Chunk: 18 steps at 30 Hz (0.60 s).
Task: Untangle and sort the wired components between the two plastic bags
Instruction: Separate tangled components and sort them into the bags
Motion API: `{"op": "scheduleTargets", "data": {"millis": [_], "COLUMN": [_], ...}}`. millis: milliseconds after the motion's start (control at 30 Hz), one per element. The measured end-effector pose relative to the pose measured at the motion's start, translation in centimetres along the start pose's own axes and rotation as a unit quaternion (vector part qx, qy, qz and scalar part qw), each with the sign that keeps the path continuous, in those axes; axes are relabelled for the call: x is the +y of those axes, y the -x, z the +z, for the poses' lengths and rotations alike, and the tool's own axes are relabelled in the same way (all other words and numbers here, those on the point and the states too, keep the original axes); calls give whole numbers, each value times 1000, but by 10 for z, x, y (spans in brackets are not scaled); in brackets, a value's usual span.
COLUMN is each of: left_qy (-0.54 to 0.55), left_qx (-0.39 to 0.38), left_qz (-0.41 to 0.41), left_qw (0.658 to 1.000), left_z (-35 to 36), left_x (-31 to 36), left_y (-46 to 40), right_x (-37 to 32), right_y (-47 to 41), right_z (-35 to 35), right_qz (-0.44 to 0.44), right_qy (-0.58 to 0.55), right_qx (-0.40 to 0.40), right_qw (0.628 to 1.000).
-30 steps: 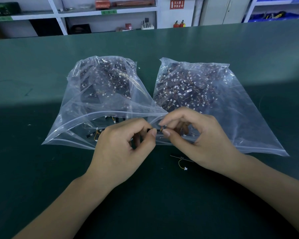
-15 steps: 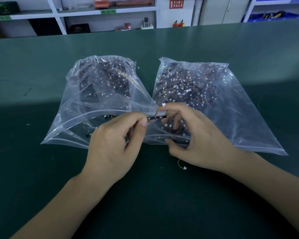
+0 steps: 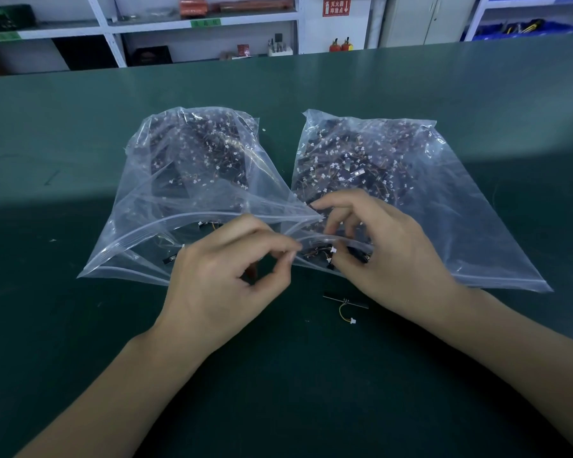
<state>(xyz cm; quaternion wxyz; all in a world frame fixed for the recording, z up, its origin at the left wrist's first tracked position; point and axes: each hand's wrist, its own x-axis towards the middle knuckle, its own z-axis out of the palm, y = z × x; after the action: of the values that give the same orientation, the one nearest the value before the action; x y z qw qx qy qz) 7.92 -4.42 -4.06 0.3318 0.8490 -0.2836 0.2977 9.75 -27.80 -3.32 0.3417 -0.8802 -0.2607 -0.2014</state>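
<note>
Green table [image 3: 80, 358], wide and dark, under everything. White shelves [image 3: 139, 24] far at the back, with a red sign [image 3: 336, 7] on the wall.

Two clear bags side by side on the table, mouths toward the person. Left bag [image 3: 166, 200], puffed up, full of little black parts with thin wires and white plugs. Right bag [image 3: 444, 206], flatter, full of the same kind of parts. Near corners of both bags meeting in the middle, right between the hands.

Left hand [image 3: 222, 282] low at the mouth of the left bag, fingers curled, thumb and first finger pinched together at the plastic edge. Hard to tell if a part sits in that pinch or only the bag.

Right hand [image 3: 387, 252] at the mouth of the right bag, fingers bent, tips down among a small tangle [image 3: 325, 254] of black parts and white plugs. Thumb and finger closed on that tangle.

One loose part [image 3: 344, 300] alone on the table, just below the right hand, outside both bags: a thin black strip with a short yellow wire and a tiny white plug.
</note>
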Motion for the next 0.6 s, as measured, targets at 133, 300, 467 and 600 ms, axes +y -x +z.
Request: {"op": "scheduleTargets", "data": {"millis": [133,300,467,600], "left_qy": [-23,-82,-84,-69], "left_qx": [-23,-20,-39,-21], "left_qz": [-11,-17,-22,-20], "left_qw": [999,996,995,997], "left_z": [3,9,12,9], "left_x": [-4,-1,2,-2], "left_y": [1,1,0,0], "right_x": [0,2,8,11], "right_y": [1,2,1,1], "right_z": [0,1,1,1], "right_qz": [-5,-14,-38,-48], "right_qy": [-9,-5,11,13], "right_qx": [6,15,30,36], "right_qw": [1000,1000,999,998]}}
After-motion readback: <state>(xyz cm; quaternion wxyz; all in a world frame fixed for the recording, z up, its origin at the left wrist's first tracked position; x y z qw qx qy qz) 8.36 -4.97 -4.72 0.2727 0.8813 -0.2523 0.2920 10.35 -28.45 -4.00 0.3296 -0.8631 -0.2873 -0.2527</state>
